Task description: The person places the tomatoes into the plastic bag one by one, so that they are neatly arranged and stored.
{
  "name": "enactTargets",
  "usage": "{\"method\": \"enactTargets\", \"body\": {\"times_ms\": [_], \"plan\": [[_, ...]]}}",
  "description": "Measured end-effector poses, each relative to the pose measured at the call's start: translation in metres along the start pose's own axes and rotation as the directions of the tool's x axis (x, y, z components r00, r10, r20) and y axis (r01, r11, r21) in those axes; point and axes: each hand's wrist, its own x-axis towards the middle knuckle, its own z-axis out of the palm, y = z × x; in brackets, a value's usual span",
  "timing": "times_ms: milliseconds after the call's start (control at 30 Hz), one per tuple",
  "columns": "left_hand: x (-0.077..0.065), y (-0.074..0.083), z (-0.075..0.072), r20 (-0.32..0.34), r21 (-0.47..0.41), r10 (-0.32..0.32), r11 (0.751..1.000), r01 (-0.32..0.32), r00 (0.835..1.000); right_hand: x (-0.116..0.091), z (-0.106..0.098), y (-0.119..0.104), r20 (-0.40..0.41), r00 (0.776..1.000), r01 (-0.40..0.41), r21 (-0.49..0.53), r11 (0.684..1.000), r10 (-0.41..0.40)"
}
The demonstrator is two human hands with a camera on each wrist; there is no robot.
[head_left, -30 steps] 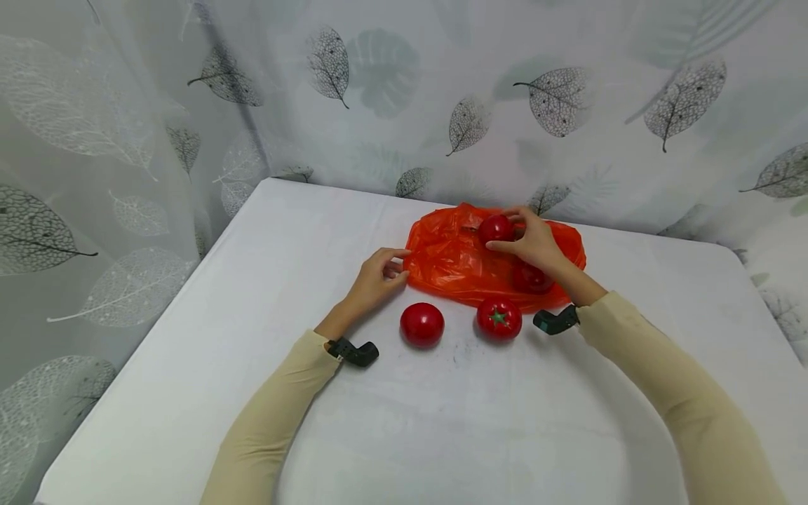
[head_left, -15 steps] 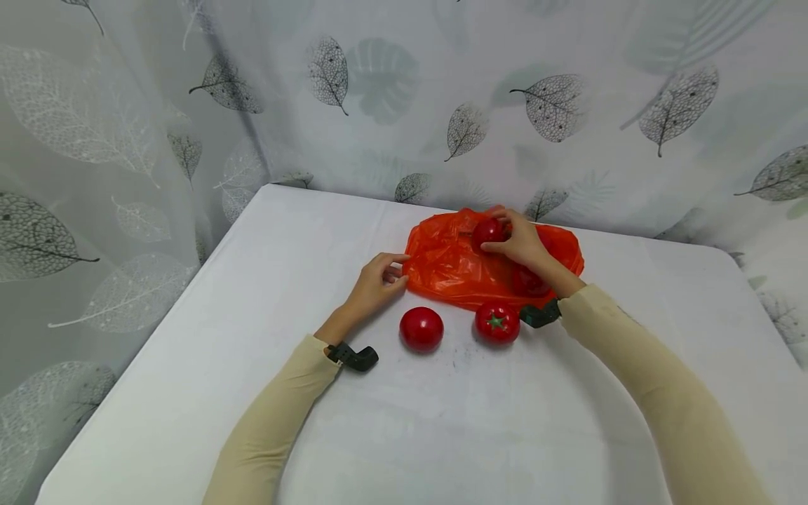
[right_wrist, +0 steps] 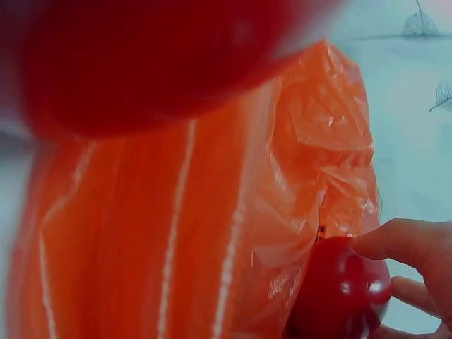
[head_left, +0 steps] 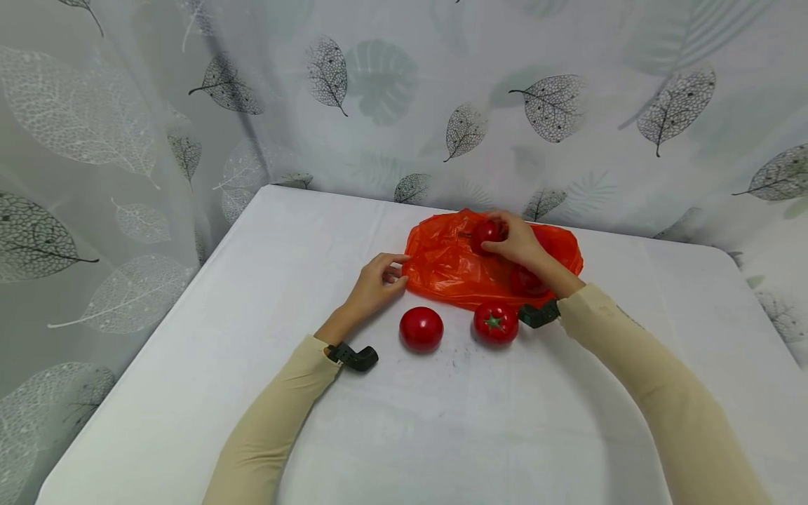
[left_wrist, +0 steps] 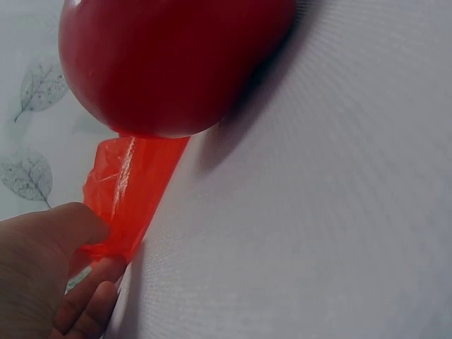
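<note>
An orange plastic bag [head_left: 442,256] lies flat near the table's back edge. My right hand [head_left: 520,245] holds a red tomato [head_left: 485,236] over the bag, thumb on its near side in the right wrist view. Another tomato [head_left: 529,282] shows at the bag under my right forearm. With thumb and fingers, my left hand [head_left: 375,286] pinches the bag's left end; the left wrist view shows the thumb [left_wrist: 83,222] over the orange film. In front of the bag sit a plain red tomato [head_left: 421,330] and a tomato with a green star-shaped top [head_left: 495,324].
The table has a white cover [head_left: 442,421]. A pale curtain with leaf prints [head_left: 379,91] hangs right behind the table and along its left side. Dark wrist cameras [head_left: 356,358] sit on both wrists, the right one close to the green-topped tomato.
My right hand has moved a little left and lower over the bag, still holding the tomato. The left hand keeps its place at the bag's end.
</note>
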Motion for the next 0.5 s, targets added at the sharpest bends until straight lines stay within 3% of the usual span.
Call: {"method": "enactTargets", "body": {"times_ms": [500], "plan": [[0.001,-0.004,0.001,0.001,-0.003,-0.001,1.0,0.001,1.0,-0.013,-0.001,-0.01,0.009,1.0,0.026,-0.041,0.999,-0.025]]}}
